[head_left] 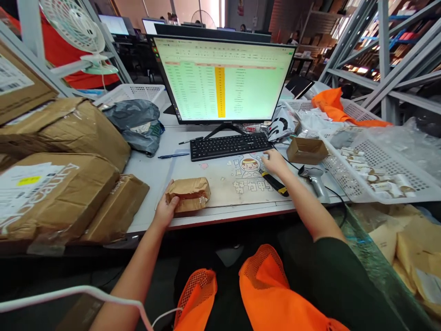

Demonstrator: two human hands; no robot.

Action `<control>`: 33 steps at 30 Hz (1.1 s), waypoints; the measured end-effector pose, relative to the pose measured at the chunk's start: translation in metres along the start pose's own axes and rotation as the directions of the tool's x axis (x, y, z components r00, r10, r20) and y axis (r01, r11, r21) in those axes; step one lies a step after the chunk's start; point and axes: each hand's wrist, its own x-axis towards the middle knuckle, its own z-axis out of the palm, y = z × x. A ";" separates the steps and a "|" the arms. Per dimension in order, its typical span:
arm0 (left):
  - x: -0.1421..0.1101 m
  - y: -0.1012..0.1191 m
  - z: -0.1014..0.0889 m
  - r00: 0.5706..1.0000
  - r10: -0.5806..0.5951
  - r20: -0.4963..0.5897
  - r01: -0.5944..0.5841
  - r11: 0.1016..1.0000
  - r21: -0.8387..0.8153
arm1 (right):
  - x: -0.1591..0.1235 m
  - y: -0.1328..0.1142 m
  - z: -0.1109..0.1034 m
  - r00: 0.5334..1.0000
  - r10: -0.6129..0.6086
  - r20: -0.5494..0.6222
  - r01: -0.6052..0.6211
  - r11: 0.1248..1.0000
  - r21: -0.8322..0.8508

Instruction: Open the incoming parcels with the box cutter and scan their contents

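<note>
My left hand [166,208] grips the left end of a small brown cardboard box [191,189], thumb on its near side. The box is crumpled, with clear tape at its right end, and rests at the desk's front edge. My right hand [274,162] is at the near right corner of the black keyboard [230,146], its fingers curled together and nothing visible in them. Just below that hand, a yellow-and-black utility knife [274,183] lies on the printed desk mat [223,184]. A grey barcode scanner [315,181] lies to the right of my forearm.
Brown cartons [58,193] crowd the left side, with a grey plastic bag [136,125] behind them. A monitor [227,80] showing a spreadsheet stands behind the keyboard. An open small box [307,151] and a white basket [389,195] of small rolls are on the right. A pen [173,156] lies left.
</note>
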 end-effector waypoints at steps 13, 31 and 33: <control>-0.004 0.011 -0.003 0.990 0.061 -0.126 -0.048 0.993 0.103 | 0.073 -0.051 0.034 0.997 0.060 0.041 -0.054 0.990 -0.129; -0.005 0.052 0.067 0.838 0.545 -0.041 -0.463 0.748 0.476 | -0.144 0.007 0.031 0.991 0.005 -0.133 0.007 0.996 0.085; -0.023 0.048 0.068 0.848 0.523 0.088 -0.490 0.708 0.508 | -0.151 -0.005 0.023 0.978 -0.089 -0.188 0.129 0.969 0.212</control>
